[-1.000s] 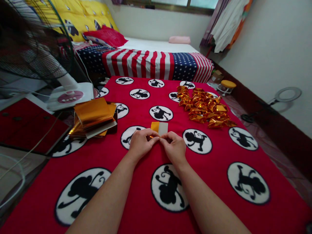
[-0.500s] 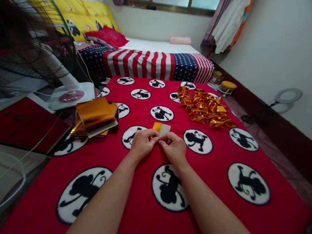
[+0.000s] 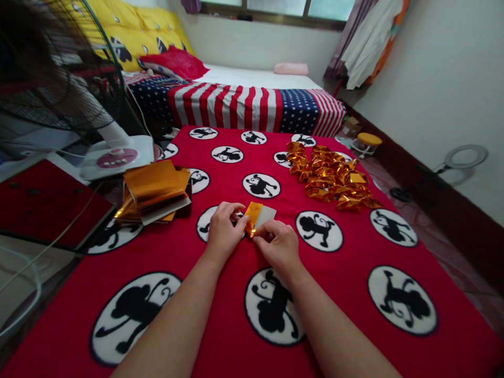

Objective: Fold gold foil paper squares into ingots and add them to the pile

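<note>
A small folded sheet of gold foil paper (image 3: 258, 215), gold on one side and white on the other, sits between my two hands just above a red blanket (image 3: 354, 252) printed with black monkey circles. My left hand (image 3: 223, 231) pinches its left gold part. My right hand (image 3: 277, 244) pinches its lower edge from the right. The sheet is tilted, its white flap pointing up and to the right.
A pile of several folded gold foil pieces (image 3: 328, 176) lies at the back right of the blanket. A stack of flat gold sheets (image 3: 153, 191) lies at the left edge. A fan base (image 3: 116, 157) stands behind it. A flag-patterned bed (image 3: 252, 105) lies beyond.
The foil sheet has turned and tilted to the right, showing more of its gold side. My left hand has lifted slightly and my right hand has shifted a little lower.
</note>
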{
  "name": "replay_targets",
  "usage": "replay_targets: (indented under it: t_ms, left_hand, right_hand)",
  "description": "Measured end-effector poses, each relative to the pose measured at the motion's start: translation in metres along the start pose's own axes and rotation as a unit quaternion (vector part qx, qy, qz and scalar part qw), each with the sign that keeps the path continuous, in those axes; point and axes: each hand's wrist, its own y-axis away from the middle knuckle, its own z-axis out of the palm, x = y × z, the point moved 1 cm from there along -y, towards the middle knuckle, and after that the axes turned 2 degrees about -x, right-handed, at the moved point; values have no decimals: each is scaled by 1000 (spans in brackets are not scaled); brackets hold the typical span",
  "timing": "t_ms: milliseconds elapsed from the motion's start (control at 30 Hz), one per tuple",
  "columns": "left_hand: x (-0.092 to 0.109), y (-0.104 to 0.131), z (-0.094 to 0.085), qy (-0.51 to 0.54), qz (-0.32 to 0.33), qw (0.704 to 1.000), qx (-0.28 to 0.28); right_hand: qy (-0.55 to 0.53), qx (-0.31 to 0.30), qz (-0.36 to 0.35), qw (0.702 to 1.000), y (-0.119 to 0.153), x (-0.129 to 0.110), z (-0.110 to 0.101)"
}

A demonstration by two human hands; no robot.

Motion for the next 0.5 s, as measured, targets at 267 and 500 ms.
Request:
replay_targets:
  t_ms: [267,500]
  left_hand:
    - [-3,-2,3,-40,19,998,-47]
    - [-1,-2,0,-34,5,997,-75]
  right_hand:
    - [-27,-42,-36,998,2,2,-5]
    - [-128,54,-1,990,0,10,-7]
